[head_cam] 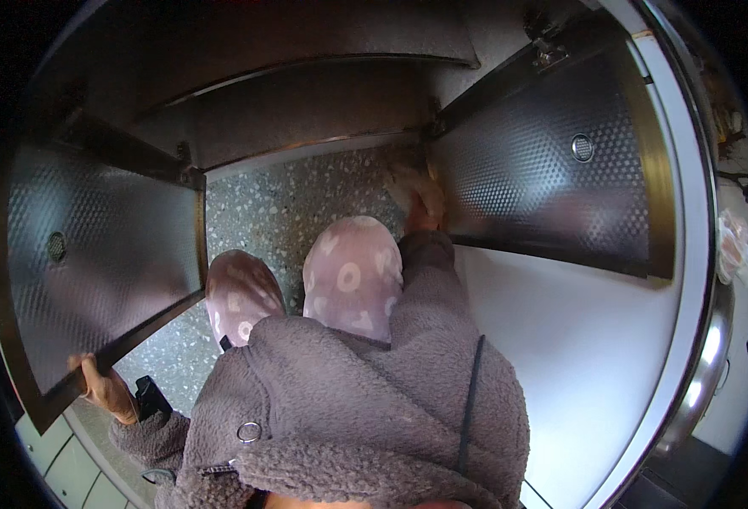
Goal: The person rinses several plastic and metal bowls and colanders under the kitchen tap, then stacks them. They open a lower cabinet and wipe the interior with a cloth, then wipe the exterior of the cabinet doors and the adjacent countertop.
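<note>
My left hand (103, 387) grips the outer edge of the left cabinet door (103, 254), its fingertips on the inner face and its wrist in a fleece cuff. That door stands swung out, with a dimpled metallic panel and a brown frame. My right hand (423, 215) reaches down beside the hinge side of the right cabinet door (539, 172), which also stands swung out. In it is a pale brownish cloth (410, 181), bunched and partly in shadow. Blur hides how the fingers lie on the cloth and whether it touches the door's lower edge.
The dark cabinet interior (310, 95) lies ahead, above a speckled terrazzo floor (259, 210). My bent knees (351, 280) in patterned trousers are between the doors. A smooth white panel (565, 343) stands close on my right. Pale green drawer fronts (71, 467) are at lower left.
</note>
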Available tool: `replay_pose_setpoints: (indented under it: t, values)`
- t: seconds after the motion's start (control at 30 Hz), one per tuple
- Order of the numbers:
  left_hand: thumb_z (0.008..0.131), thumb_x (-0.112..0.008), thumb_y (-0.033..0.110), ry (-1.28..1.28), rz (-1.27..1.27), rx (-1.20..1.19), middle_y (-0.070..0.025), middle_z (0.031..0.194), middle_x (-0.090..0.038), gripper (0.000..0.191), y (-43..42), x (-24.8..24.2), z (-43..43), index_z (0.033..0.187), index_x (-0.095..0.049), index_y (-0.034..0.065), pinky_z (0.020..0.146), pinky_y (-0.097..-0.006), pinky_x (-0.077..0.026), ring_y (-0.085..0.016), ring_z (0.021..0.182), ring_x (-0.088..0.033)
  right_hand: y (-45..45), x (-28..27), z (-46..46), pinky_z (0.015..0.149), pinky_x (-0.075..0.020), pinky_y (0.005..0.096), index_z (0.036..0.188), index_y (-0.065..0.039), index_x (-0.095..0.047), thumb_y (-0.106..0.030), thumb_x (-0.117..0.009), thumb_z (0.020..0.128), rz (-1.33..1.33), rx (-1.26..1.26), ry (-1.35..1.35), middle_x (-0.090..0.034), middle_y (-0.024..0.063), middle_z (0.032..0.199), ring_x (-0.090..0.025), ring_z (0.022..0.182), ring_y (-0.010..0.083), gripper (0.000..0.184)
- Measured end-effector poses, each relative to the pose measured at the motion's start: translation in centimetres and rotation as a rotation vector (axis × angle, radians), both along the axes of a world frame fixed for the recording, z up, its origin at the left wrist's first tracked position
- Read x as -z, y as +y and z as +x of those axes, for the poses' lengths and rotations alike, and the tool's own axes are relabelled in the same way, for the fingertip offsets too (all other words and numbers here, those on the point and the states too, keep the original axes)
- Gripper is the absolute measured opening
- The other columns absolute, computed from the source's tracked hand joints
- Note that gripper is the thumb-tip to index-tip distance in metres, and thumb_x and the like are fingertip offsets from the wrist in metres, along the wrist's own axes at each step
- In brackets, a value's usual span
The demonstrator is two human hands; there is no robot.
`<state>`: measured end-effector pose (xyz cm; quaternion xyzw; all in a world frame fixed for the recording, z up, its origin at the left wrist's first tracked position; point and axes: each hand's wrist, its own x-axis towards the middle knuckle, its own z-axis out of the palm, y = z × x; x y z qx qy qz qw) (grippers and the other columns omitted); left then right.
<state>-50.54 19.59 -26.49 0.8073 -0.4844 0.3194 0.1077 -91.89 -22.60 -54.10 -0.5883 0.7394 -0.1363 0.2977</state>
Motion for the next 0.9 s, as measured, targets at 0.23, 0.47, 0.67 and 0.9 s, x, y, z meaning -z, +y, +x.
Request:
replay_pose_setpoints:
  t: [0.23,0.47,0.67,0.9]
  values:
    - [0.082,-0.051,-0.001,0.581,-0.534,0.062,-0.007,0.075,-0.051,0.008,-1.1,2.0,0.0,0.075,-0.055,-0.0002,0.07,-0.0281,-0.039,-0.014,0.072,-0.046,9.0,2.4,-7.5,0.1,-0.0369,0.0342,0.126,-0.004,-0.051,-0.016,-0.054,0.085,0.116,-0.141,0.33,-0.049,0.0209,0.129,-0.046,0.119,0.0338,0.043]
    - [0.078,-0.052,-0.008,0.721,-0.637,0.305,-0.0029,0.076,-0.05,0.008,-2.2,2.3,-0.3,0.078,-0.052,-0.0003,0.065,-0.0287,-0.037,-0.014,0.067,-0.041,14.9,-2.2,-12.0,0.101,-0.0362,0.0341,0.125,0.0,-0.051,-0.007,-0.053,0.082,-0.24,-0.043,0.181,-0.051,0.0228,0.126,-0.048,0.118,0.0345,0.044]
    - [0.078,-0.051,-0.011,0.809,-0.697,0.44,-0.0004,0.068,-0.048,0.012,-3.1,2.3,-0.2,0.073,-0.051,0.0007,0.051,-0.0257,-0.029,-0.01,0.058,-0.037,12.6,-15.6,-9.1,0.096,-0.0387,0.0369,0.117,0.005,-0.053,-0.005,-0.052,0.077,-0.668,0.157,-0.101,-0.058,0.0203,0.116,-0.054,0.109,0.0339,0.042]
    - [0.078,-0.051,-0.01,0.902,-0.746,0.413,0.0036,0.061,-0.042,0.015,-3.5,2.0,-0.8,0.068,-0.047,0.0013,0.048,-0.0251,-0.023,-0.005,0.056,-0.032,9.9,-33.0,-4.5,0.101,-0.0328,0.0427,0.127,-0.003,-0.045,-0.007,-0.058,0.077,-1.56,0.269,-0.099,-0.047,0.0168,0.124,-0.044,0.118,0.0325,0.051]
